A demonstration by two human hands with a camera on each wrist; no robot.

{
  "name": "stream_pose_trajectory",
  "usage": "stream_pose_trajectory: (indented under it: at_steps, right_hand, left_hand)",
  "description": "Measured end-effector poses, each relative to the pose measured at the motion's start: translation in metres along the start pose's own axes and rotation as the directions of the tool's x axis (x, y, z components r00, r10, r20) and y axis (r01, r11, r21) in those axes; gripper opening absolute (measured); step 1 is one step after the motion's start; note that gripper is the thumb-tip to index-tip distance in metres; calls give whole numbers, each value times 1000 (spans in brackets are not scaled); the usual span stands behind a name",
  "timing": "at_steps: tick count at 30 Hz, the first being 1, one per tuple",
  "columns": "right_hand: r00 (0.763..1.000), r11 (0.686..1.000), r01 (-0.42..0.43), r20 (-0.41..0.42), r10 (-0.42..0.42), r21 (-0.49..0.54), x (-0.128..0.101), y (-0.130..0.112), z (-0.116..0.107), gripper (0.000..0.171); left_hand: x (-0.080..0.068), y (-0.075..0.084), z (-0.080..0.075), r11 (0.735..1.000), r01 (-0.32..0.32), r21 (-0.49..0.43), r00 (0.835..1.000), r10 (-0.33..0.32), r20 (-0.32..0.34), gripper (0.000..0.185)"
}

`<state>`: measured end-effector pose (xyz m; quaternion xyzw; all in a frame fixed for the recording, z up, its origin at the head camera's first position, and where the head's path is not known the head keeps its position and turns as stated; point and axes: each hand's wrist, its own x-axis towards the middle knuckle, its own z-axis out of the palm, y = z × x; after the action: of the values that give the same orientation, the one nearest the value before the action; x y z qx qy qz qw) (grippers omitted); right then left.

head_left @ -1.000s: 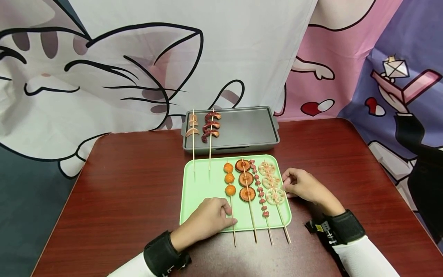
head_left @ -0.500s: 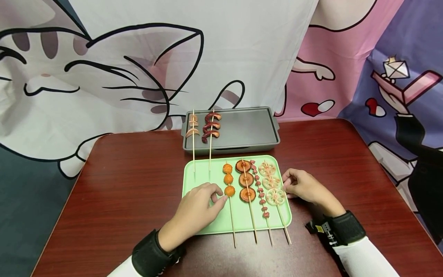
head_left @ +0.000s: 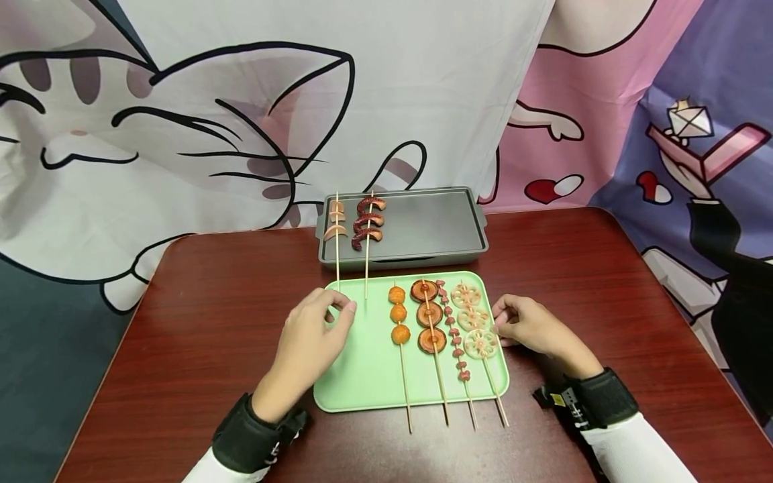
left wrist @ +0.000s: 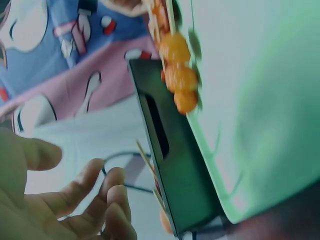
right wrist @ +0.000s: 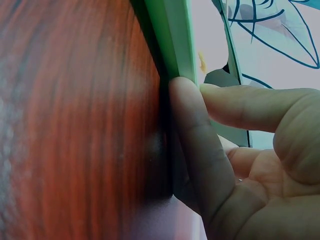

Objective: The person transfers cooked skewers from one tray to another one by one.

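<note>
My left hand is over the left side of the green tray, close to the stick end of a pale-pieced skewer. In the left wrist view its thumb and fingers stand apart with nothing between them. At the tray's right edge my right hand pinches the rim between thumb and finger, seen closely in the right wrist view. On the tray lie skewers of orange balls, mushroom slices, small pink pieces and lotus root slices, their sticks over the front rim.
Behind the green tray stands a dark grey baking tray. A skewer of dark red curled pieces lies on it beside the pale one, both sticks reaching over the green tray. A printed cloth hangs behind the brown table.
My left hand has let go of the orange-ball skewer's stick and moved left and away from me, towards the pale-pieced skewer's stick. My right hand has stayed at the tray's rim.
</note>
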<state>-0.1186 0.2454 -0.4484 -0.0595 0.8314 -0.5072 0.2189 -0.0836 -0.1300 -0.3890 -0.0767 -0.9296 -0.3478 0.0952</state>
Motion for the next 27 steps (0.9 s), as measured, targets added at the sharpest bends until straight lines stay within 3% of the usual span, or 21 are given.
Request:
stream_pose_trajectory:
  at_steps: [7,12,15,20,22,25,27]
  right_hand:
    - [1000,1000,3,-4,-3,0,-1,0,0,16]
    - [1000,1000,2,-5,-2,-3,0,1,0,16]
    - [1000,1000,1,-7,-1,-5,0,1,0,16]
    - [1000,1000,5,-7,-5,-2,-1,1,0,16]
    - [1000,1000,6,-6,-6,1,-1,1,0,16]
    - [1000,1000,6,-2,-6,8,0,1,0,16]
    - [1000,1000,5,-2,-5,10,0,1,0,16]
  left_hand:
    - [13,-17,-7,987,3,-161,998,-13,-59,37]
    - [20,-22,-8,946,29,-322,997,-50,-57,46]
    - [28,-23,-9,886,64,-460,997,-80,-16,48]
    - [42,-22,-13,720,185,-669,983,-134,127,58]
    - [46,-22,-13,672,224,-705,974,-146,171,63]
    - [53,-22,-14,639,259,-724,965,-150,214,66]
    - [57,-23,-13,658,269,-703,962,-145,233,62]
